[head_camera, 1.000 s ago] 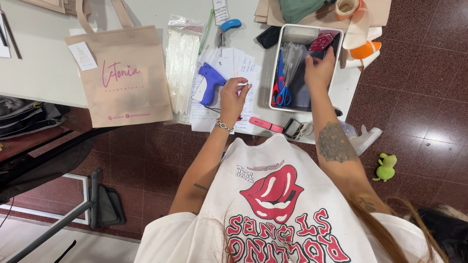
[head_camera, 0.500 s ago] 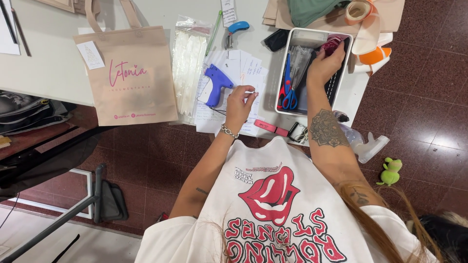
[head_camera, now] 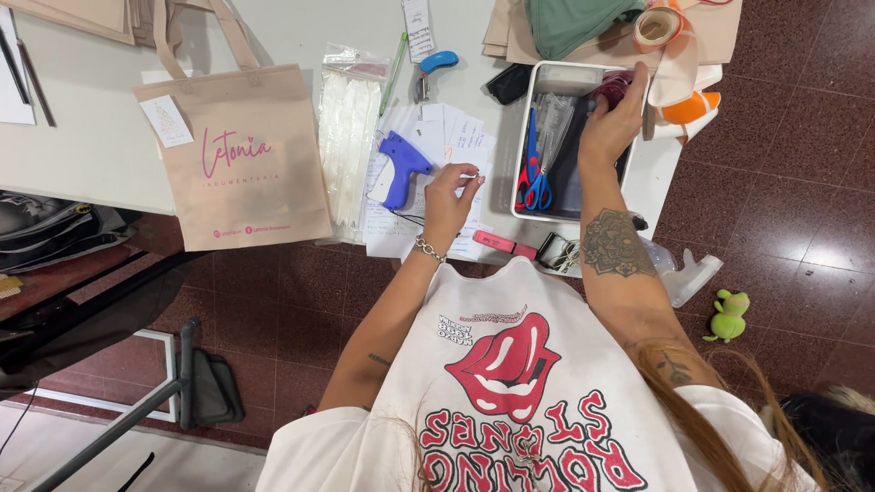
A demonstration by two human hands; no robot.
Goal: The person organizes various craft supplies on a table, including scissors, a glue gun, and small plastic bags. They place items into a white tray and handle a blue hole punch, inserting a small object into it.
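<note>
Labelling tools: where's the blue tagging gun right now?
In the head view the tagging gun lies on the paper slips, just left of the left hand and right of the clear bag.

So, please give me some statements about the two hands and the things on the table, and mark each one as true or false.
1. The right hand reaches into the white tray. True.
2. The blue-handled scissors lie on the beige tote bag. False: they lie inside the white tray.
3. The left hand pinches a small thin object above the paper tags. True; what the object is cannot be told.
4. The blue tagging gun is gripped by the left hand. False: it lies on the papers beside that hand.
5. A green toy sits on the table. False: it lies on the floor.
</note>
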